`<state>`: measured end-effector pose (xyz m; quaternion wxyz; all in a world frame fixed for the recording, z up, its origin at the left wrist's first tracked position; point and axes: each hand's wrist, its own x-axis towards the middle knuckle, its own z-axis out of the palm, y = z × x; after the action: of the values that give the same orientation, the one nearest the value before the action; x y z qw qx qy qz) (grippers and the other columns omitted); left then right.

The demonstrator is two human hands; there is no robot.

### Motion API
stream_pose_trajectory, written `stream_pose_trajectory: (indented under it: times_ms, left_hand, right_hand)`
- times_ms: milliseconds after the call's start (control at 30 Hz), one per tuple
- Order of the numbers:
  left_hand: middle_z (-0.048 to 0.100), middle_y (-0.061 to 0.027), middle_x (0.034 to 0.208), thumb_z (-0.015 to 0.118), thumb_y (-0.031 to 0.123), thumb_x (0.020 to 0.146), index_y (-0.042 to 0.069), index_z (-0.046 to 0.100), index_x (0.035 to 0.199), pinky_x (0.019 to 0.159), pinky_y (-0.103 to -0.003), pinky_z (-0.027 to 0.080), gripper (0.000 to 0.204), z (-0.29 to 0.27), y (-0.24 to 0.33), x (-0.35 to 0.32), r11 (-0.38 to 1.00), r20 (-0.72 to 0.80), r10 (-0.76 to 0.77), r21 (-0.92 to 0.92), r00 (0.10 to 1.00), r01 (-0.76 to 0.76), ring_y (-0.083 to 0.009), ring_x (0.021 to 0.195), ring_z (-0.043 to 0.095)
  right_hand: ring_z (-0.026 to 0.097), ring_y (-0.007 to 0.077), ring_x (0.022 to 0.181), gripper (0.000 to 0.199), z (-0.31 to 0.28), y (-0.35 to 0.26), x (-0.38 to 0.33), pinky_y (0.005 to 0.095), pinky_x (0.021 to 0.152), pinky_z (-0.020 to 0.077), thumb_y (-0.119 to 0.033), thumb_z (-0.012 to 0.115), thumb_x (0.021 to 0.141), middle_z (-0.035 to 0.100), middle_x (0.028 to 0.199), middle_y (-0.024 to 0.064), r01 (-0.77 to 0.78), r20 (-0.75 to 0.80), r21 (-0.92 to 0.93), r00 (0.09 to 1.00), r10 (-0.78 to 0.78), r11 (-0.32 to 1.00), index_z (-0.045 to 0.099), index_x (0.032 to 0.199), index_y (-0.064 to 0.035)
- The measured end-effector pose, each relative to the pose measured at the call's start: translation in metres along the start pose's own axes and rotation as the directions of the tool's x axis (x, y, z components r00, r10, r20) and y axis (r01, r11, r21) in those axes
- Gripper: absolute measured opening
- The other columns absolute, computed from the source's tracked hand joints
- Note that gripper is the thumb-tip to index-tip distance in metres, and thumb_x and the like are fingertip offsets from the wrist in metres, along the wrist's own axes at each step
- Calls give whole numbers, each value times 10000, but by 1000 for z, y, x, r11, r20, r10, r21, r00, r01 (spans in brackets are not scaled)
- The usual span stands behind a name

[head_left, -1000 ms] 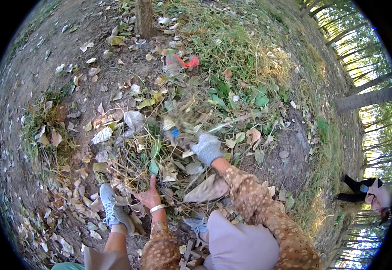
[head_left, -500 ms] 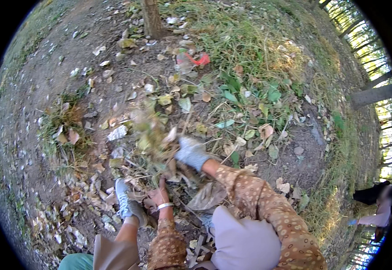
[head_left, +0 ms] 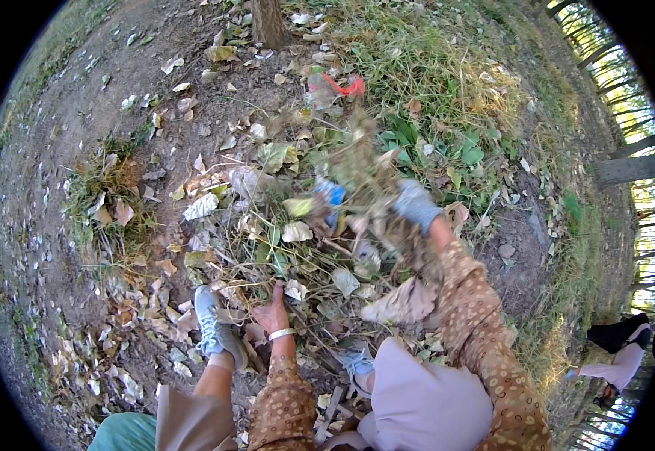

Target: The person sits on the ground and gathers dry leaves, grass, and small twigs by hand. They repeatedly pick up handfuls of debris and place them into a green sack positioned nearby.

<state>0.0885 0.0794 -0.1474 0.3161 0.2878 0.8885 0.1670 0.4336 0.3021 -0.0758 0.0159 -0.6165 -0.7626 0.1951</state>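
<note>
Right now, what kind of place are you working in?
Outdoors, most likely a wooded patch or grove. Bare dirt ground is strewn with fallen leaves, a tree trunk rises at the top, and more trunks line the right edge beside grass.

One view only, from a fisheye camera worn on the head, looking steeply down at the ground in front of the person. The picture is upright, its left the person's left. The forearms come in from the lower edge, with the knees and a shoe (head_left: 209, 322) just below the lens, so the near ground is close. The leaf pile (head_left: 297, 218) fills the middle. Toward the rim the ground curves away: a trunk (head_left: 267, 21) at the top edge, a row of trunks bending along the right edge.
</note>
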Motion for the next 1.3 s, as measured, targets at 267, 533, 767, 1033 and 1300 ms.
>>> stream_pose_trajectory:
  times_ms: [267, 533, 767, 1033, 1300]
  left_hand:
    - [464, -371, 1115, 565, 577, 827, 403, 451, 1313, 847, -481, 438, 529, 11, 0, -5, 988, -27, 99, 119, 995, -96, -518, 1024, 499]
    - [500, -334, 1201, 734, 644, 617, -205, 437, 1188, 988, -430, 369, 1066, -4, 6, 2, 954, -131, -166, -273, 977, 126, -411, 1131, 484]
    - [605, -147, 1122, 822, 356, 681, -109, 473, 1209, 895, -336, 446, 785, -17, 117, -14, 669, 87, 189, -741, 978, -63, -209, 956, 566]
    - [571, -118, 1211, 767, 189, 757, 6, 450, 1306, 955, -324, 419, 660, -21, 73, 15, 732, 108, 271, -669, 956, -132, -209, 1076, 551]
    - [480, -217, 1299, 717, 341, 797, -66, 311, 1375, 975, -360, 405, 815, -23, 42, 19, 792, 218, 265, -605, 939, -83, -281, 1178, 498]
  right_hand:
    - [519, 361, 1152, 831, -60, 45, 0, 393, 937, 454, -525, 683, 733, 499, 1286, 240, -202, -255, -110, 952, 169, 973, 410, 1358, -50]
    - [457, 336, 1236, 598, -57, -107, -58, 399, 1030, 400, -396, 473, 927, 464, 1328, 215, -99, -659, -259, 745, -101, 961, 377, 1362, 3]
    - [315, 322, 1341, 699, -10, -203, -101, 433, 1099, 238, -416, 550, 870, 329, 1441, 202, 291, -182, 84, 945, -272, 953, 336, 1403, -16]
    - [184, 299, 1404, 855, 6, -155, -79, 464, 1137, 77, -621, 402, 862, 187, 1517, 186, -83, -72, -255, 995, 67, 963, 175, 1471, -66]
    - [-4, 356, 1428, 856, 38, -185, -91, 531, 1122, -58, -453, 524, 840, 60, 1541, 186, 225, 375, -355, 923, -82, 908, 71, 1495, -137]
